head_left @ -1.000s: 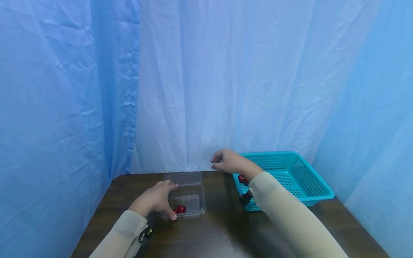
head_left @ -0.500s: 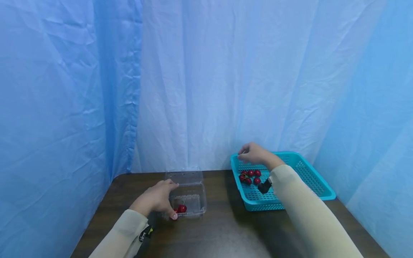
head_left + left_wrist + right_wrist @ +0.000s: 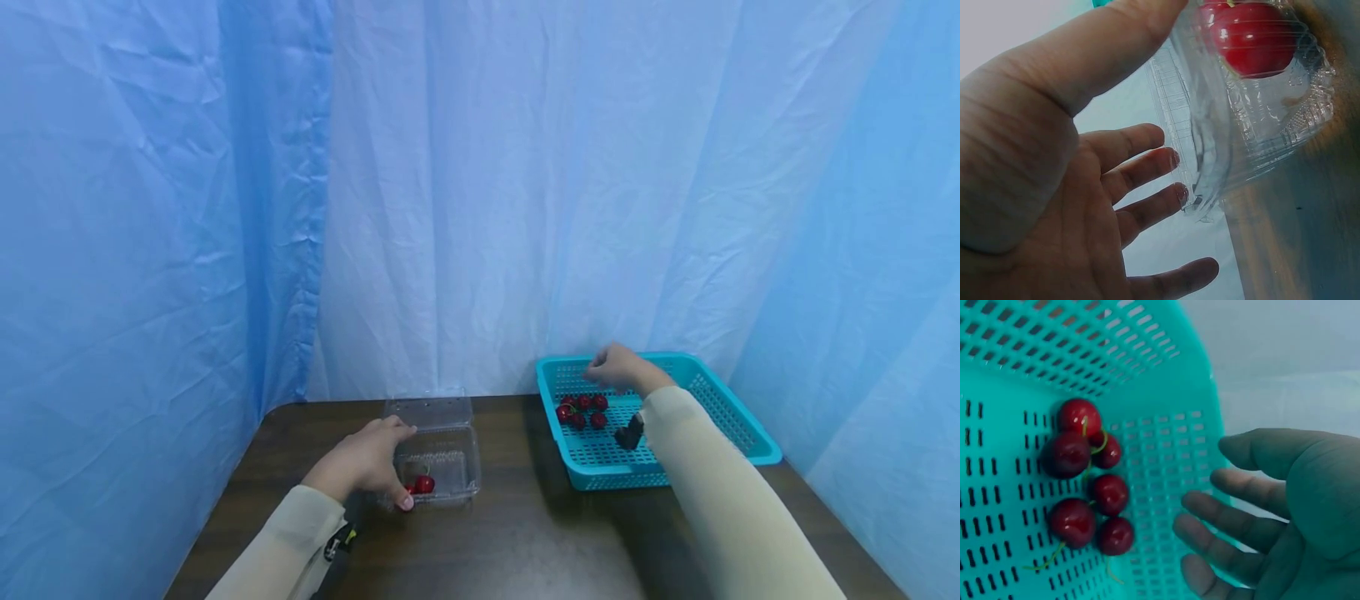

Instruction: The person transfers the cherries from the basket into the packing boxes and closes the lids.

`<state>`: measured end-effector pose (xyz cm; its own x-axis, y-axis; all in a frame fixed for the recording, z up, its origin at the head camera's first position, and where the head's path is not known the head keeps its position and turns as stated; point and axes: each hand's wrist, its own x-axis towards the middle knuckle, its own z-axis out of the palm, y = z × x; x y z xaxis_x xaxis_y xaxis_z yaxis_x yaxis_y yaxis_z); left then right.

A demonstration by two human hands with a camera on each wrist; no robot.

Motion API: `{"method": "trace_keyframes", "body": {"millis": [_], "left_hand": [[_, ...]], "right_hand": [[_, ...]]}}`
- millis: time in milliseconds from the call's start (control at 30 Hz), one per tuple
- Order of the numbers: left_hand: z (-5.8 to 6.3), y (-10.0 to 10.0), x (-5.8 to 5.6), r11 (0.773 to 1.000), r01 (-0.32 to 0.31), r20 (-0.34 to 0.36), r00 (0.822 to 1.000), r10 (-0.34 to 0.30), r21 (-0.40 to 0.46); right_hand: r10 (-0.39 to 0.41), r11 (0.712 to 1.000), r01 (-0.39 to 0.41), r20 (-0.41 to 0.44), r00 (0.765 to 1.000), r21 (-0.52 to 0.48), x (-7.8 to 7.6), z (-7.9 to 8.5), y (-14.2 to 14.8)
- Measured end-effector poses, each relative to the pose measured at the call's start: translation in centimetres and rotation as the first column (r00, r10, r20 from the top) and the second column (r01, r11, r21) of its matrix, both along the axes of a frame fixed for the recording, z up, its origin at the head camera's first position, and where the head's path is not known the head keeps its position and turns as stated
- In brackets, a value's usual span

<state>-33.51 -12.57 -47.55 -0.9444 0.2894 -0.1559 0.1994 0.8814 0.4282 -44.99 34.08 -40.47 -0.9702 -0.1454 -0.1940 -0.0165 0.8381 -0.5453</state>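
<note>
My left hand (image 3: 362,461) grips the left side of a clear plastic container (image 3: 455,477), its thumb at the front corner. In the left wrist view, other fingertips meet the rim with the palm facing it. Red cherries (image 3: 424,484) lie inside the container near the thumb, partly hidden. My right hand (image 3: 624,369) hovers over the teal basket (image 3: 742,433), fingers loosely bent and holding nothing. Several dark red cherries (image 3: 1072,523) with green stems sit together on the basket's slotted floor, apart from the fingers in the right wrist view.
The container's clear lid (image 3: 429,412) lies folded back behind it. Both containers stand on a dark brown wooden table (image 3: 495,533). Blue-white curtains (image 3: 480,200) hang behind and along the sides.
My right hand has moved right, from beside the basket's left edge to over its inside, uncovering the cherries there. The left hand and plastic container have stayed in place.
</note>
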Motion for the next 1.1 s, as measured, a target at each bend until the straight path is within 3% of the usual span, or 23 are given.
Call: {"method": "trace_keyframes", "body": {"millis": [433,1100], "left_hand": [[-0.2,0.0,0.2,1.0,-0.004,-0.006,1.0,0.004,0.004],[0.0,-0.1,0.0,1.0,0.016,0.007,1.0,-0.016,-0.002]], "right_hand": [[-0.077,0.993,0.071,0.066,0.995,0.09,-1.0,-2.9,1.1],[-0.124,0.992,0.123,0.122,0.985,0.015,-0.6,-5.0,1.1]]}}
